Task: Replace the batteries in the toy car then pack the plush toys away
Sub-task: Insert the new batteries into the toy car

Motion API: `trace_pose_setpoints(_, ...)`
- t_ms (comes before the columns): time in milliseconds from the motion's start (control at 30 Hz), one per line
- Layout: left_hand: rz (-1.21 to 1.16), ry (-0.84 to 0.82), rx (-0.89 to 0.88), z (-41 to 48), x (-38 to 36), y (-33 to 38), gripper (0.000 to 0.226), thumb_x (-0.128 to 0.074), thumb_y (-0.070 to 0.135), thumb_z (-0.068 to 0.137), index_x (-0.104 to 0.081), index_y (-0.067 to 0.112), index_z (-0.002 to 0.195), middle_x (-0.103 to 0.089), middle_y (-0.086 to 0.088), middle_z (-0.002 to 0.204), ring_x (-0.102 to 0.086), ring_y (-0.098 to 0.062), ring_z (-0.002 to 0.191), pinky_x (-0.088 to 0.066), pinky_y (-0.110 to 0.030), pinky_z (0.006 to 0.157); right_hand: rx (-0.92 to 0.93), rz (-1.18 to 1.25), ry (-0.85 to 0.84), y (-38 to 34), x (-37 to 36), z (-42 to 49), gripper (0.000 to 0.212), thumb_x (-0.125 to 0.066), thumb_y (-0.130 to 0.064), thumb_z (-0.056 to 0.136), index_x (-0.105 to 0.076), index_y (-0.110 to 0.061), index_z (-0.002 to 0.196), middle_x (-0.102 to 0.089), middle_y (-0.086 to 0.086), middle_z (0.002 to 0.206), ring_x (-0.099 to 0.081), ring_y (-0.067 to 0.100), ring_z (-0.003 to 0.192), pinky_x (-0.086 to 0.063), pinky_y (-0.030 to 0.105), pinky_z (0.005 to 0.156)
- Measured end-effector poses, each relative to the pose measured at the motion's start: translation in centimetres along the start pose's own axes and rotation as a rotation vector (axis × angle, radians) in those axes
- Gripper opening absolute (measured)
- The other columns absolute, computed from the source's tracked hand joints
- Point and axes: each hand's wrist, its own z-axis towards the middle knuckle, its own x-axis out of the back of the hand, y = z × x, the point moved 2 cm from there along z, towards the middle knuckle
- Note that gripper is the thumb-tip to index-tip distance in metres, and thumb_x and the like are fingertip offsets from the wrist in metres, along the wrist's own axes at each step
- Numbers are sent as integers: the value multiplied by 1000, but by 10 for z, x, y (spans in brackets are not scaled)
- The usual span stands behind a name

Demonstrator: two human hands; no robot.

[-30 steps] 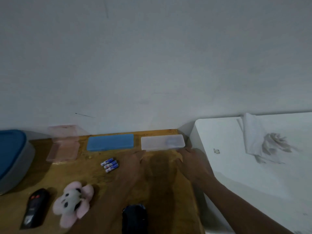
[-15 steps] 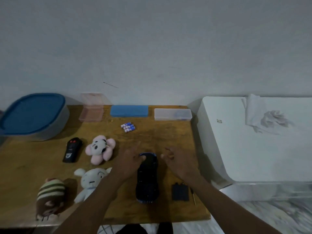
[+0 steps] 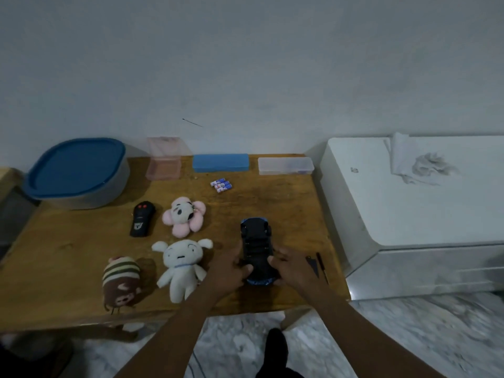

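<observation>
A dark blue toy car (image 3: 255, 242) lies upside down on the wooden table (image 3: 81, 257), its near end between my hands. My left hand (image 3: 228, 271) grips its left side and my right hand (image 3: 293, 270) grips its right side. Three blue-and-white batteries (image 3: 221, 185) lie further back. A pink flower plush (image 3: 183, 220), a white dog plush (image 3: 181, 266) and a brown striped plush (image 3: 121, 282) lie to the left. A dark cover piece (image 3: 313, 264) and a thin screwdriver (image 3: 321, 264) lie just right of my right hand.
A black remote (image 3: 141, 221) lies beside the pink plush. At the back stand a grey tub with a blue lid (image 3: 77, 173), a pink box (image 3: 163, 162), a blue case (image 3: 221, 162) and a clear case (image 3: 285, 165). A white appliance (image 3: 422, 203) with a cloth (image 3: 420, 166) borders the table's right edge.
My hands came back from the clear case at the rear to the toy car and closed on its near end. The view tilted down, showing more of the table and floor.
</observation>
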Motion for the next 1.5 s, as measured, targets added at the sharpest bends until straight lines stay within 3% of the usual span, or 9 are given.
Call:
trace_pose_setpoints(267, -59, 47, -150, -18, 12, 3, 64, -70, -4, 78, -51, 50, 105, -69, 9, 106, -63, -13, 105, -54, -31, 87, 40, 42, 29, -16, -3, -17, 37, -52, -18, 97, -51, -20, 134, -60, 4, 121, -60, 20, 103, -59, 35, 78)
trace_pose_setpoints(400, -71, 82, -220, -28, 30, 14, 69, -76, 3, 70, -50, 52, 113, -70, 5, 108, -65, -12, 102, -56, -38, 86, 103, 43, 55, -35, -7, -26, 35, -53, -21, 96, -54, -22, 132, -62, 6, 123, -63, 23, 103, -59, 38, 78)
trace_pose_setpoints(500, -122, 108, -240, -38, 44, 20, 71, -82, 9, 65, -47, 31, 123, -65, 2, 115, -63, -14, 103, -57, -43, 86, 150, 45, 50, -49, -12, -32, 33, -54, -20, 95, -58, -26, 127, -64, 5, 118, -63, 21, 100, -59, 40, 79)
trace_pose_setpoints(733, -127, 76, -412, -61, 66, 29, 89, -72, -15, 72, -25, 42, 121, -47, 13, 116, -60, -8, 95, -54, -17, 64, 184, 9, 10, -68, -32, -43, 37, -58, -18, 91, -57, -24, 127, -64, 3, 113, -64, 17, 93, -60, 34, 76)
trace_pose_setpoints(900, -207, 51, -366, -56, 83, 16, 107, -73, -11, 73, -12, 43, 142, -51, 9, 124, -61, -7, 98, -55, -19, 66, 188, -4, -49, -81, -44, -33, 36, -56, -18, 93, -57, -25, 128, -63, 4, 119, -63, 18, 96, -59, 33, 72)
trace_pose_setpoints(1067, -275, 81, -316, -38, 100, 9, 108, -77, -11, 69, -18, 45, 139, -55, 1, 127, -61, -18, 109, -57, -25, 70, 194, -8, -137, -94, -50, -9, 29, -55, -21, 95, -58, -24, 124, -63, 1, 114, -62, 19, 100, -58, 32, 72)
trace_pose_setpoints(1267, -338, 142, -288, 10, 124, 6, 115, -85, -2, 60, -22, 43, 145, -60, -3, 129, -59, -29, 117, -54, -53, 89, 238, -84, -170, -121, -49, 49, 26, -49, -40, 97, -65, -24, 108, -65, 1, 107, -64, 23, 99, -57, 46, 84)
trace_pose_setpoints(1400, -406, 189, -207, 35, 134, 13, 116, -79, -12, 66, -17, 46, 146, -64, 3, 120, -66, -21, 104, -59, -41, 79, 231, -122, -141, -139, -46, 91, 31, -44, -41, 99, -65, -18, 101, -67, -2, 92, -67, 19, 86, -58, 37, 75)
trace_pose_setpoints(1500, -420, 210, -160, 51, 138, 17, 117, -77, -12, 68, -13, 46, 146, -67, 5, 113, -68, -17, 99, -59, -36, 77, 340, -451, -17, -146, -38, 127, 31, -42, -36, 100, -66, -15, 101, -68, 4, 96, -64, 19, 86, -54, 31, 72)
